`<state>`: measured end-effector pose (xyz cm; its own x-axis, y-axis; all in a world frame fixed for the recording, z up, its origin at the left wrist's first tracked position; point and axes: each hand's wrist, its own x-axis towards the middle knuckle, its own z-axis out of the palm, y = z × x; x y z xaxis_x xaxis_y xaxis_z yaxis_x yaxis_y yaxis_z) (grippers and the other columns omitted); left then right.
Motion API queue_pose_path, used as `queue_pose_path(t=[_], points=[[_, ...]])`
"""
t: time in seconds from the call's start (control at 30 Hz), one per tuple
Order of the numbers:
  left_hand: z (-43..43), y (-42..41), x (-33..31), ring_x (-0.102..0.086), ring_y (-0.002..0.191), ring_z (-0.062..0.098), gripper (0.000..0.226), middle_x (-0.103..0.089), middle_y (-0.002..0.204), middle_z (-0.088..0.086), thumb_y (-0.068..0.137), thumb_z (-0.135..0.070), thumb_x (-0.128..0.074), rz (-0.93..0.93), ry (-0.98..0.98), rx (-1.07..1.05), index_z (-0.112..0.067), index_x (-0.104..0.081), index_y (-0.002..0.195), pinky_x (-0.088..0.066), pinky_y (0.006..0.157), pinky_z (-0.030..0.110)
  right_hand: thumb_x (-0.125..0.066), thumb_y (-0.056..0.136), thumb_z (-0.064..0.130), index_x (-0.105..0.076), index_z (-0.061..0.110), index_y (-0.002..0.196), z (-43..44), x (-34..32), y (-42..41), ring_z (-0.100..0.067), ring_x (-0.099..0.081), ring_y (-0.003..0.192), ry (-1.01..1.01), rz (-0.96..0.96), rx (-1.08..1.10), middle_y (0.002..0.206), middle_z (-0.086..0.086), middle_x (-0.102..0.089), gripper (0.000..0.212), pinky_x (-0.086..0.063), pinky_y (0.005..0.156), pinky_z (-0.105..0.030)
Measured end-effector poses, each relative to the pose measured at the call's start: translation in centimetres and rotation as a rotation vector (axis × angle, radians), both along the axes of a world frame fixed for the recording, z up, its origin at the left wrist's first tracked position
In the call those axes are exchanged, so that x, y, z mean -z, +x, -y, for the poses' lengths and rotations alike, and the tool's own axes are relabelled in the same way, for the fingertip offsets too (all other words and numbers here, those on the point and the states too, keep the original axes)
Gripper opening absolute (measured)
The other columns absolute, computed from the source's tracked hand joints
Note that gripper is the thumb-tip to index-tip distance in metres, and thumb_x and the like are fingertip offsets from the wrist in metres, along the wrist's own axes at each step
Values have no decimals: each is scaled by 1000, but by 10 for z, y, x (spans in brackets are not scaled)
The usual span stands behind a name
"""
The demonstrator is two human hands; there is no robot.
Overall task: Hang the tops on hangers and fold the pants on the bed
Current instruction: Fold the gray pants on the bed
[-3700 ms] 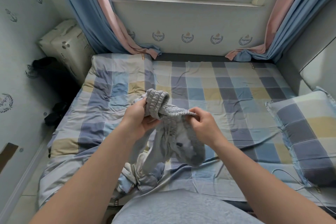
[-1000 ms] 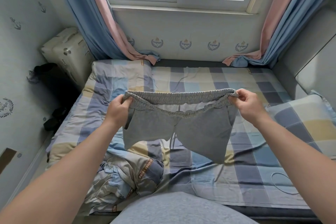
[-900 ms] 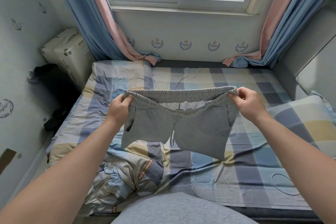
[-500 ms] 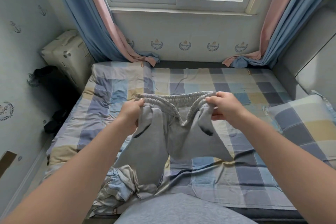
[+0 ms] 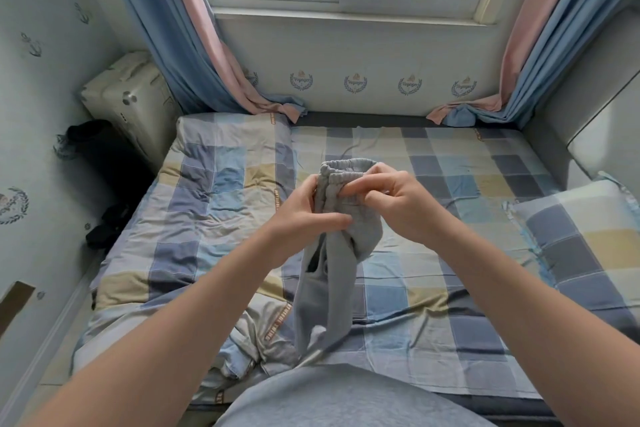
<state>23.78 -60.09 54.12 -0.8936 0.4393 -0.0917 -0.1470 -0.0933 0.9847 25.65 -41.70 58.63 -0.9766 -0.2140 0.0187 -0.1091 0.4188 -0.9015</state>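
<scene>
Our two hands have come together since a moment ago. The waistband that was stretched wide between them is now doubled side to side. The grey jersey pants with the gathered elastic waistband [image 5: 337, 263] hang as one narrow strip above the middle of the bed with the blue, grey and yellow checked sheet [image 5: 460, 274].

Beside the bed's far left corner stands a cream hard-shelled case [image 5: 128, 97]. A blue and pink curtain [image 5: 194, 45] pools on that same far corner. At the bed's near left edge a crumpled checked cover [image 5: 249, 333] lies bunched. The lower end of the pants hangs down in front of it, and we cannot tell whether they touch.

Over the bed's middle, our left hand [image 5: 304, 215] grips the pants just under the waistband, with the thumb pressed on the front and the fingers curled behind the cloth. Our right hand [image 5: 398, 208] pinches the doubled waistband itself, fingertips closed on the elastic. The two hands sit close on either side of the folded top.

At the bed's right edge lies a checked pillow [image 5: 581, 236].
</scene>
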Motion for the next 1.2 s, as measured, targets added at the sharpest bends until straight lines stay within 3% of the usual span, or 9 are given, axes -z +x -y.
queue_pose_path(t=[0.13, 0.2, 0.3, 0.37, 0.47, 0.63, 0.77, 0.9, 1.2], points=[[-6, 0, 4, -62, 90, 11, 29, -66, 98, 5, 88, 1, -68, -112, -74, -162, -4, -63, 116, -50, 79, 25, -52, 94, -7, -74, 25, 94, -8, 9, -1, -7, -55, 97, -82, -81, 41, 107, -1, -56, 39, -53, 84, -24], [-3, -1, 5, -58, 95, 19, 31, -63, 102, 10, 85, -5, -67, -51, -7, -148, -1, -62, 115, -46, 86, 33, -67, 92, 17, -66, 29, 116, -22, 23, -5, -7, -54, 114, -62, -113, 173, 127, 2, -55, 27, -52, 98, -33], [6, -2, 3, -59, 99, 26, 40, -63, 107, 13, 80, -10, -62, 79, 112, -58, -3, -60, 119, -49, 90, 41, -77, 64, 67, -30, 37, 152, -43, 50, -3, -14, -25, 147, -157, 153, 217, 162, 6, -26, 104, -24, 117, -39], [13, -5, 2, -65, 98, 25, 39, -66, 107, 12, 82, -8, -60, 147, 176, 24, -6, -60, 121, -55, 85, 37, -81, 50, 77, -26, 29, 155, -52, 73, 1, -17, -29, 147, -402, 336, 62, 161, 0, -33, 128, -22, 119, -42], [20, -10, 5, -65, 100, 26, 44, -66, 111, 12, 82, -7, -59, 202, 151, 102, -4, -58, 126, -57, 84, 36, -89, 57, 61, -52, 16, 138, -56, 96, 6, -25, -56, 129, -544, 471, -71, 137, -8, -62, 100, -44, 109, -40], [23, -15, 26, -65, 100, 24, 38, -66, 110, 11, 86, -1, -61, 254, 64, 59, -6, -60, 124, -54, 85, 34, -83, 76, 13, -74, 21, 110, -56, 112, 6, -25, -68, 112, -451, 442, 46, 118, -9, -73, 36, -56, 92, -36], [18, -21, 56, -64, 89, 12, 31, -69, 99, 1, 94, 8, -56, 226, -180, -34, -12, -64, 116, -53, 69, 17, -78, 82, 5, -77, 19, 99, -58, 129, 5, -16, -73, 96, -380, 414, 213, 102, -1, -78, 22, -58, 74, -24], [4, -31, 85, -59, 96, 12, 36, -65, 107, 6, 93, 12, -57, 203, -350, -60, -3, -58, 126, -48, 73, 9, -79, 85, 10, -76, 24, 92, -59, 146, -6, -4, -68, 82, -172, 366, 270, 87, 11, -76, 17, -54, 70, -18], [-22, -91, 81, -60, 99, 19, 28, -69, 109, 12, 91, 3, -66, -5, -437, -122, -19, -64, 108, -50, 96, 37, -78, 85, 8, -72, 19, 102, -79, 131, -64, -17, -61, 91, -27, 182, 359, 99, -4, -71, 21, -53, 87, -42]])
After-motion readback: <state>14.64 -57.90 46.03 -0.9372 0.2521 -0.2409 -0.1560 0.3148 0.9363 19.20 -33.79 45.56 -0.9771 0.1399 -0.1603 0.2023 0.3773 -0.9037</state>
